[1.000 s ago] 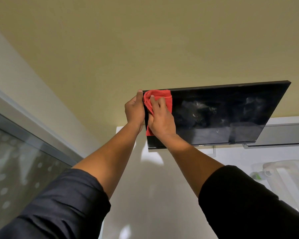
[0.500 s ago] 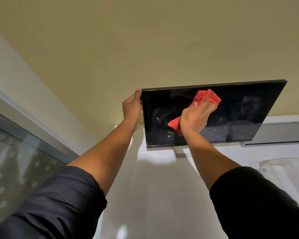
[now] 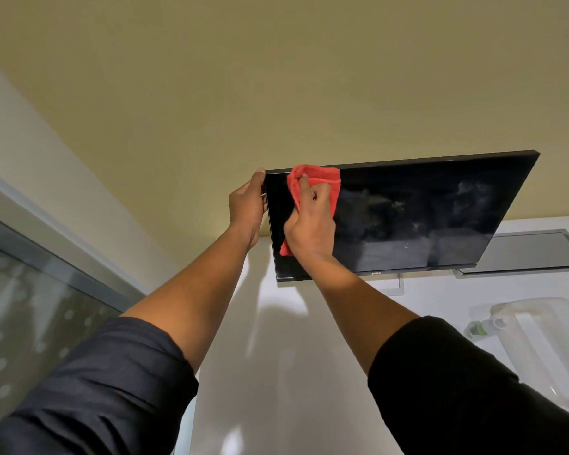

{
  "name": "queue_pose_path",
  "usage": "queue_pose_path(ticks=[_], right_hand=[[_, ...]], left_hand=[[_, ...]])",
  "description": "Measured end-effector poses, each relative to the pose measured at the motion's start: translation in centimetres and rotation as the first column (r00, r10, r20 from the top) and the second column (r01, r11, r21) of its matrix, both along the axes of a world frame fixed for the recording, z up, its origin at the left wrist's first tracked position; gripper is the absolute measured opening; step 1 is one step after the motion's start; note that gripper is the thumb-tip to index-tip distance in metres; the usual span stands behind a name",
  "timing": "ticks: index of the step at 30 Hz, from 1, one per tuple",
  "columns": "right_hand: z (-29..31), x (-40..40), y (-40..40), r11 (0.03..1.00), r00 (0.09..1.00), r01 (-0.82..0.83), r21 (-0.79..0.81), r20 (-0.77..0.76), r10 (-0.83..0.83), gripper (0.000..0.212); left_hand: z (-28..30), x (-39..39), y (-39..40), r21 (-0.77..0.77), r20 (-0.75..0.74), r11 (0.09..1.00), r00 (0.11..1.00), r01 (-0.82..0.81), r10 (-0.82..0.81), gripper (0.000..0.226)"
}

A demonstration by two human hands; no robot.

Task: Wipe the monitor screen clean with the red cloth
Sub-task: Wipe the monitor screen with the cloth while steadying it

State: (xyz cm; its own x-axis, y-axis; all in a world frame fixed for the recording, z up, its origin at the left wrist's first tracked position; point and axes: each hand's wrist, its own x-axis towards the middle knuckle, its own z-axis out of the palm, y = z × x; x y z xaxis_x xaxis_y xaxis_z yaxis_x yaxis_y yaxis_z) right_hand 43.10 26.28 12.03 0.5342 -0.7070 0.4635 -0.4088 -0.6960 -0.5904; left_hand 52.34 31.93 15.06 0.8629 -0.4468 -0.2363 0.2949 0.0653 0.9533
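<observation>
A black monitor (image 3: 424,218) stands on a white desk, its dark screen smudged in the middle and right. My left hand (image 3: 247,205) grips the monitor's left edge near the top corner. My right hand (image 3: 311,224) presses the red cloth (image 3: 322,178) flat against the screen's upper left part. The cloth sticks out above my fingers and a corner shows below my palm.
The white desk (image 3: 276,372) runs below the monitor. A grey flat panel (image 3: 526,251) lies behind the monitor at the right. A white plastic holder (image 3: 539,339) with a small green-tipped bottle (image 3: 480,328) sits at the right. A frosted glass partition (image 3: 30,307) lines the left.
My right hand has swept the cloth from the screen's middle back to its upper left part. My left hand keeps its hold on the left edge.
</observation>
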Motion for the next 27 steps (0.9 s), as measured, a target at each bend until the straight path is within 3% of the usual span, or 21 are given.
queue_pose_path(ticks=[5, 12, 16, 18, 21, 23, 27], right_hand=[[0.2, -1.5, -2.0, 0.990, 0.990, 0.138, 0.028, -0.011, -0.138, 0.055], [1.1, -5.6, -7.8, 0.884, 0.913, 0.391, 0.258, 0.016, -0.408, 0.052], [1.3, -7.5, -10.2, 0.872, 0.906, 0.396, 0.289, 0.032, -0.422, 0.047], [1.4, -7.8, -10.3, 0.892, 0.922, 0.369, 0.262, 0.017, -0.386, 0.046], [1.5, -7.6, -9.3, 0.945, 0.963, 0.263, 0.196, 0.014, -0.271, 0.043], [1.4, -7.3, -8.5, 0.977, 0.985, 0.174, 0.123, -0.012, -0.174, 0.040], [1.3, -7.4, -8.2, 0.997, 0.995, 0.069, 0.035, -0.071, -0.067, 0.043]], left_hand=[[-0.1, -0.3, -0.4, 0.063, 0.014, 0.998, 1.000, 0.011, -0.012, 0.039], [0.5, -0.1, -0.9, 0.172, 0.032, 0.983, 0.998, -0.064, 0.059, 0.024], [1.5, -0.8, -1.8, 0.292, 0.232, 0.937, 0.965, -0.191, 0.124, 0.012], [2.2, -1.2, -2.1, 0.386, 0.431, 0.888, 0.900, -0.251, 0.068, 0.021], [3.2, -1.8, -2.8, 0.482, 0.694, 0.819, 0.706, -0.310, -0.141, 0.031], [3.8, -2.6, -3.6, 0.530, 0.752, 0.794, 0.597, -0.298, -0.278, 0.034], [4.1, -4.9, -5.5, 0.633, 0.731, 0.745, 0.479, -0.210, -0.486, 0.039]])
